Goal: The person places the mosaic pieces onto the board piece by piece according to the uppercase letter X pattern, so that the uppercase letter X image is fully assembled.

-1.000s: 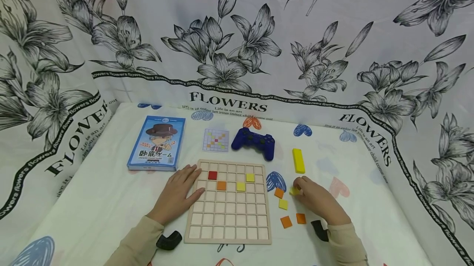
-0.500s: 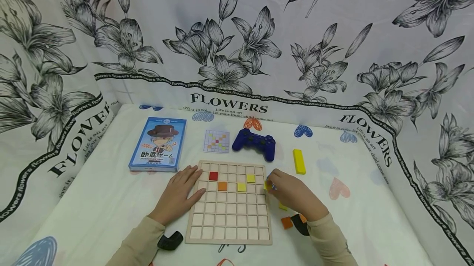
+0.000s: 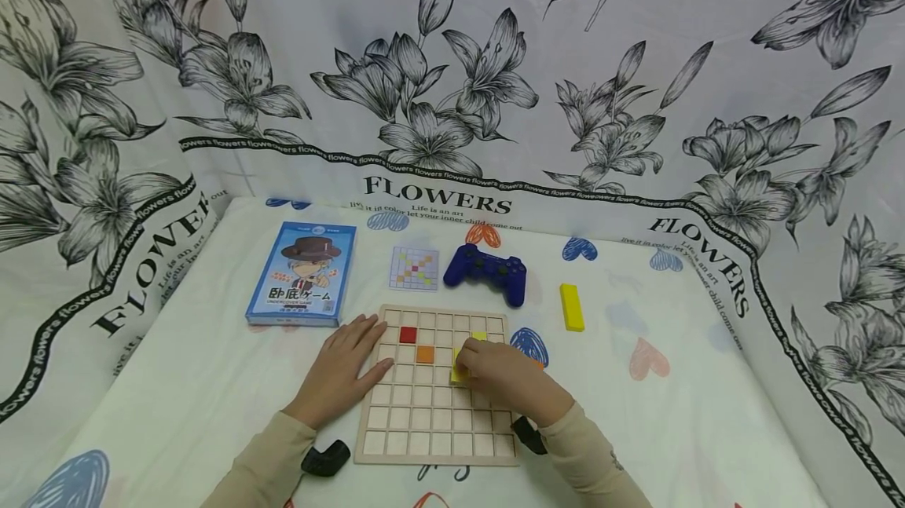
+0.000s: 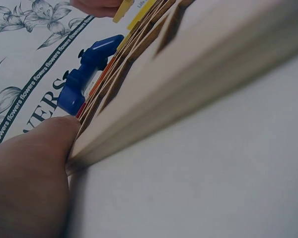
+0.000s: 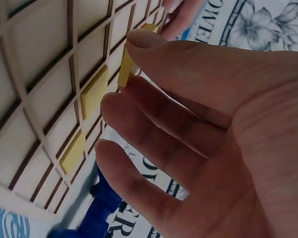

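My right hand (image 3: 512, 374) is over the wooden grid board (image 3: 399, 418), right of its middle. In the right wrist view, thumb and index finger pinch a yellow square tile (image 5: 125, 69), held on edge close to the grid. Two other yellow tiles (image 5: 95, 92) sit in cells nearby; the head view shows one yellow tile (image 3: 479, 336) partly behind the fingers. A red tile (image 3: 408, 335) and an orange tile (image 3: 425, 354) lie in cells further left. With its fingers extended, my left hand (image 3: 335, 374) rests on the board's left edge.
Behind the board lie a blue game controller (image 3: 485, 274) and a small pattern card (image 3: 413, 268). A blue game box (image 3: 302, 274) is at the back left, a yellow block (image 3: 573, 307) at the right. My right arm hides most of the loose tiles.
My right hand has carried the yellow tile left, from beside the loose tiles to over the board. The left hand has stayed at the board's edge.
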